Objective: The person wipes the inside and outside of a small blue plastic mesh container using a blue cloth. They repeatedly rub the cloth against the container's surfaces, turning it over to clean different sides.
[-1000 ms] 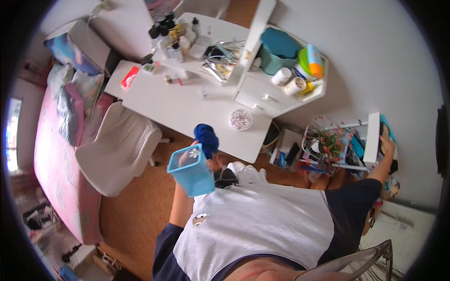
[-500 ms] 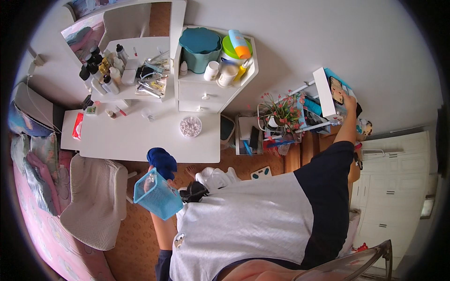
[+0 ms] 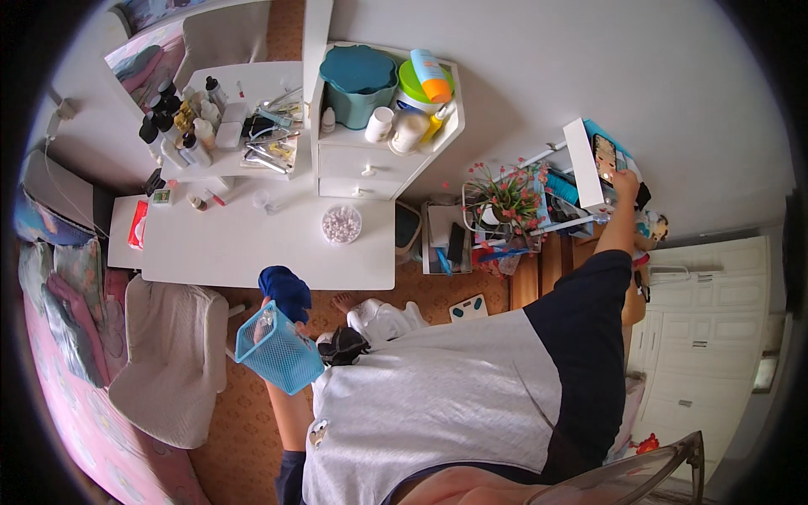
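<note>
My left hand is closed about a light blue mesh plastic basket, which hangs tilted near the front edge of the white desk. A crumpled dark blue cloth bunches against that hand; whether the fingers grip it too is unclear. The basket walls cover much of the palm. Stretched far out to the right, my right hand reaches the top shelf of a white rack. Its fingers close on the lower end of a phone with a dark, patterned face; some fingers are hidden.
The white desk bears a tub of cotton swabs, and cosmetics bottles crowd below the mirror. A pale padded chair stands at left. A plant with red flowers sits by the rack. A scale lies on the floor.
The basket and blue cloth have shifted slightly left with my left hand. My right hand stays at the phone, whose face shows darker than before.
</note>
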### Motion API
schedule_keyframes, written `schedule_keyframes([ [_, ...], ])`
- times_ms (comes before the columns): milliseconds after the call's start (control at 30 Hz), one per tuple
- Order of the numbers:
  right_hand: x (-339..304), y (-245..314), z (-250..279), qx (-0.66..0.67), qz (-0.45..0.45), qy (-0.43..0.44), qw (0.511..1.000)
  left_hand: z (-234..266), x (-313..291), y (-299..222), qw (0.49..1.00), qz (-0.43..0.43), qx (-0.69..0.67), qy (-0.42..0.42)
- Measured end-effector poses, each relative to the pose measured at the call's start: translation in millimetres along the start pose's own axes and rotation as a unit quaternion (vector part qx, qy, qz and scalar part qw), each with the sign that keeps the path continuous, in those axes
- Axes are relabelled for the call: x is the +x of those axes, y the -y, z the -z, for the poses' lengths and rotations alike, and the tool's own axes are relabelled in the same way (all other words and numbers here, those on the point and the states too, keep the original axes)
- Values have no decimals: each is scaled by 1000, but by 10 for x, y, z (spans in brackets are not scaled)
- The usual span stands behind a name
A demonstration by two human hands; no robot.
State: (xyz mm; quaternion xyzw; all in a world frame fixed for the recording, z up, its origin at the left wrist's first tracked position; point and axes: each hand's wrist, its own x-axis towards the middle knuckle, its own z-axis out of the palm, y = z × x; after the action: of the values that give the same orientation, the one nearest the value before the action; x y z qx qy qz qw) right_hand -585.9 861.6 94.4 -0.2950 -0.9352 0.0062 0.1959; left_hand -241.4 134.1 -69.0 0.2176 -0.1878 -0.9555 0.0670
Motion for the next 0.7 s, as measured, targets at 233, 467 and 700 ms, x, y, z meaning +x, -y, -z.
schedule_keyframes([
  [233, 321, -138, -56, -5, -109, 49, 993, -4, -12, 18, 1000, 13, 3, -2],
  [467, 235, -62, -4, 238, -227, 234, 915, -20, 48, 2, 1000, 7, 8, 2],
  [700, -97, 272, 217, 390, -298, 244, 837, -72, 71, -42, 1000, 0, 15, 6],
])
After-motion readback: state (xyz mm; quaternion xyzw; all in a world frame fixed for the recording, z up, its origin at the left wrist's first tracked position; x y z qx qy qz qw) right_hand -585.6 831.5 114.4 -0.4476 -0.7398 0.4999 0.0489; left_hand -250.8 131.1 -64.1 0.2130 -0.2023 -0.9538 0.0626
